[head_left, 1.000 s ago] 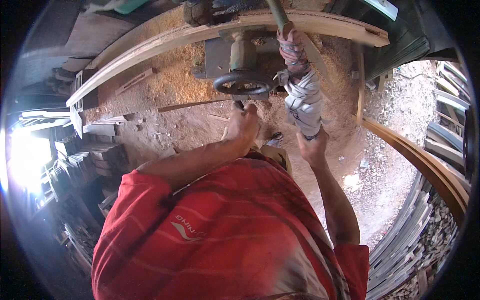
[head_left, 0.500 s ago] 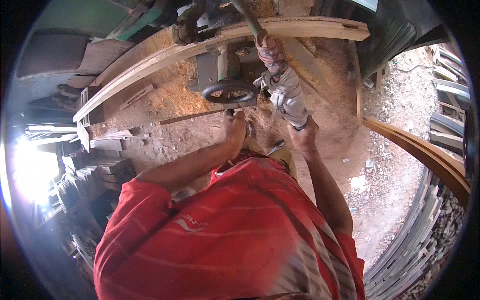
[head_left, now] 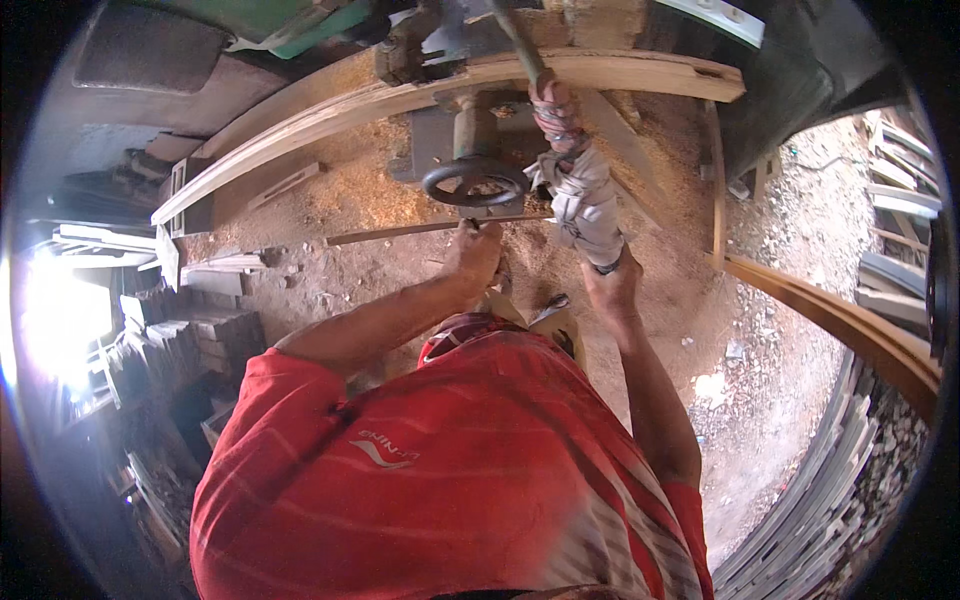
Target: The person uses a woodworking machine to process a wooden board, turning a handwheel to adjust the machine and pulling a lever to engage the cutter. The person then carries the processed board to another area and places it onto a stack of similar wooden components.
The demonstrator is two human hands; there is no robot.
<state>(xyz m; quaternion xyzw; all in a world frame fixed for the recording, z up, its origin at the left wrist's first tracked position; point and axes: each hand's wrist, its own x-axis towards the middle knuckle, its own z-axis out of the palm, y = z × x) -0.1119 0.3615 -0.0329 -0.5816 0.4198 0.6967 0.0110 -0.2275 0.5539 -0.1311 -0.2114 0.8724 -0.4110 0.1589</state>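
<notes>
My right hand (head_left: pixel 613 282) is wrapped round the lower end of a long lever (head_left: pixel 585 205), whose grip is bound in pale cloth and, further up, reddish strips. Just below a black handwheel (head_left: pixel 475 182), my left hand (head_left: pixel 473 252) is closed; what lies inside its fingers is hidden. The wheel sits on a metal shaft in front of a long timber (head_left: pixel 590 70). That timber runs across the machine, with a slot near its right end. A dark metal clamp (head_left: pixel 400 58) stands against the timber, left of the lever.
Wood shavings (head_left: pixel 375 150) cover the ground beneath the machine. A thin wooden strip (head_left: pixel 390 233) lies beyond my left hand. Stacked boards (head_left: pixel 165 340) stand at the left. A curved-looking brown beam (head_left: pixel 830 320) and a pile of slats (head_left: pixel 830 480) occupy the right side.
The view has shifted slightly, so the machine and timber appear a little further right. The right hand and the lever's grip sit slightly lower in the picture. Both hands stay closed.
</notes>
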